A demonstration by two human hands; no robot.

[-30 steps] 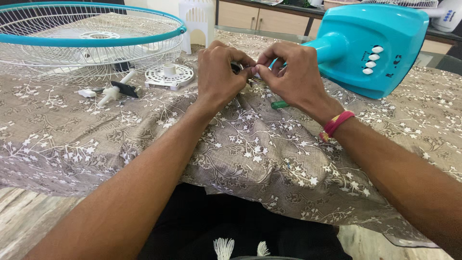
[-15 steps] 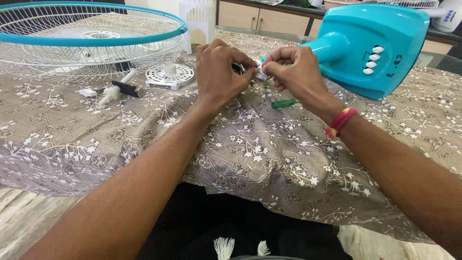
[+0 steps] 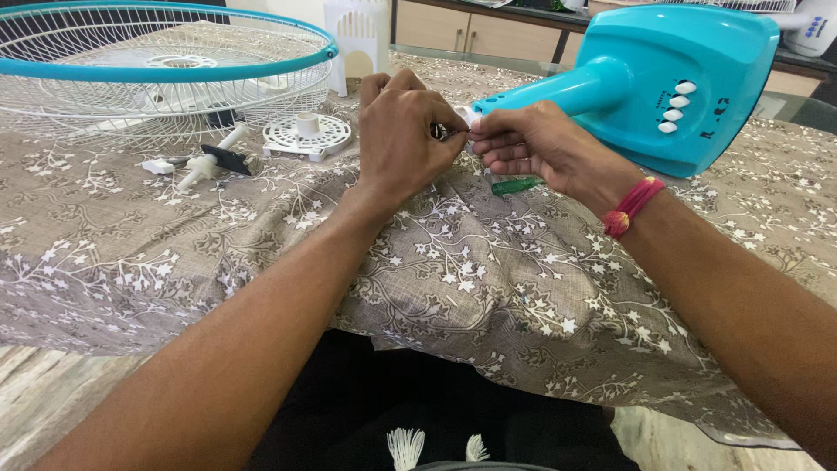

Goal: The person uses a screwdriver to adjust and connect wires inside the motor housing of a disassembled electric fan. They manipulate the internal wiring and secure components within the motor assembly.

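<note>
Working at one table under a grey floral cloth, two hands meet at the end of the turquoise fan base's neck. Left hand: fingers curled, thumb and forefinger pinching a small dark metal part, too small to identify. Right hand: fingertips pinched together at the same part, other fingers folded beneath; one red thread band on that wrist. Count: one turquoise fan base, lying on its side with four white buttons. One green-handled screwdriver on the cloth, just under the right hand. One fan guard, turquoise-rimmed, far left. One white round slotted disc beside it. Near these, small white and black parts, not countable.
</note>
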